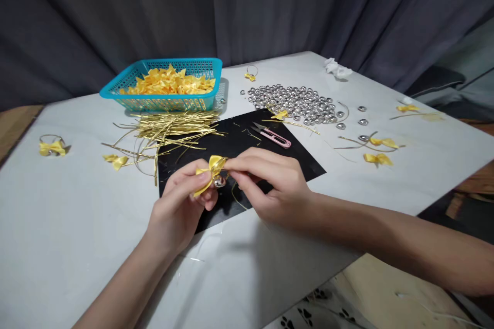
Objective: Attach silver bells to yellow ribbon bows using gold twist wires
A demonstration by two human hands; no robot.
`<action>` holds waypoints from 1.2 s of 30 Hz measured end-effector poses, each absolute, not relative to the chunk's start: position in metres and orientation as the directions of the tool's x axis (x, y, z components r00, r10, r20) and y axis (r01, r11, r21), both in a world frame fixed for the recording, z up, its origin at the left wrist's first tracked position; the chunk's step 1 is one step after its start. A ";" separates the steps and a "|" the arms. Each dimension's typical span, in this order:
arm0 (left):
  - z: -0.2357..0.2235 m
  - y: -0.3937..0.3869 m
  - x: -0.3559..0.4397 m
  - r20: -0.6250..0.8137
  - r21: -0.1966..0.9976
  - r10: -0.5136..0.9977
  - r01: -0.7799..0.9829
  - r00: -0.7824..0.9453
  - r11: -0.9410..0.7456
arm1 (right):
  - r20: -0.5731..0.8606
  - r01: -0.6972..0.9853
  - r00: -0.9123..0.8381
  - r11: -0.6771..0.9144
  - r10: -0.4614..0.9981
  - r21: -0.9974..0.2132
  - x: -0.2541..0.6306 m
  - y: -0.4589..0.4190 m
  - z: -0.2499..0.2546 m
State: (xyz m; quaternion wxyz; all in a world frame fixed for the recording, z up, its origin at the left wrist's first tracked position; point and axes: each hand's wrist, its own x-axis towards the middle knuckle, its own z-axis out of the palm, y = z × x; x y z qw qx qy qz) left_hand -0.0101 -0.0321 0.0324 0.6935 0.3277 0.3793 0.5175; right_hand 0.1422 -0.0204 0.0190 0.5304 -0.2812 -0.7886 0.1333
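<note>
Holds the yellow bow and silver bead in the left grip, above the black sheet on the white surface. Pinches gold wire at the bow with the right grip, near the pink snips.

My way left over the white surface runs open; ahead, the gold ties and turquoise basket block me

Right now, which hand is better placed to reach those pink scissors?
Probably the right hand: the pink scissors lie just beyond its knuckles. Its fingertips are busy at the yellow bow, though, and the left hand, farther away, grips that bow.
</note>
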 end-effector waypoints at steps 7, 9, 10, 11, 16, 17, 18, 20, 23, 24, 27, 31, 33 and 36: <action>0.034 -0.033 -0.010 -0.237 0.779 0.952 -0.548 0.193 0.305 | 0.770 0.343 -0.237 0.793 0.592 -0.504 0.142 -0.025 0.022; 0.032 -0.032 -0.010 -0.241 0.775 0.950 -0.550 0.198 0.312 | 0.783 0.343 -0.247 0.807 0.571 -0.481 0.142 -0.025 0.022; 0.031 -0.032 -0.011 -0.242 0.775 0.949 -0.548 0.202 0.314 | 0.787 0.343 -0.254 0.813 0.562 -0.470 0.142 -0.024 0.022; 0.031 -0.032 -0.011 -0.239 0.776 0.948 -0.546 0.208 0.316 | 0.790 0.343 -0.260 0.818 0.555 -0.461 0.143 -0.024 0.022; 0.029 -0.030 -0.011 -0.219 0.805 0.954 -0.515 0.206 0.296 | 0.774 0.344 -0.278 0.811 0.569 -0.472 0.143 -0.025 0.024; 0.030 -0.030 -0.011 -0.210 0.819 0.957 -0.500 0.198 0.283 | 0.769 0.341 -0.277 0.807 0.576 -0.482 0.143 -0.025 0.024; 0.030 -0.030 -0.011 -0.198 0.834 0.961 -0.482 0.192 0.269 | 0.766 0.334 -0.274 0.804 0.582 -0.492 0.143 -0.025 0.024; 0.032 -0.030 -0.011 -0.167 0.862 0.967 -0.447 0.192 0.238 | 0.756 0.312 -0.266 0.796 0.598 -0.519 0.143 -0.025 0.023; 0.033 -0.032 -0.012 -0.139 0.885 0.970 -0.414 0.202 0.212 | 0.730 0.251 -0.261 0.774 0.632 -0.581 0.143 -0.024 0.022; 0.034 -0.032 -0.013 -0.136 0.890 0.970 -0.406 0.204 0.210 | 0.721 0.229 -0.262 0.767 0.642 -0.599 0.142 -0.024 0.021; 0.035 -0.033 -0.013 -0.121 0.902 0.971 -0.385 0.208 0.195 | 0.700 0.187 -0.265 0.748 0.663 -0.637 0.142 -0.023 0.019; 0.035 -0.032 -0.013 -0.079 0.918 0.971 -0.363 0.224 0.159 | 0.666 0.154 -0.280 0.718 0.691 -0.679 0.141 -0.023 0.015; 0.035 -0.032 -0.013 -0.060 0.927 0.973 -0.349 0.222 0.137 | 0.679 0.147 -0.284 0.730 0.678 -0.668 0.140 -0.022 0.014; 0.037 -0.033 -0.013 -0.036 0.942 0.979 -0.321 0.202 0.101 | 0.729 0.158 -0.288 0.781 0.622 -0.604 0.141 -0.021 0.012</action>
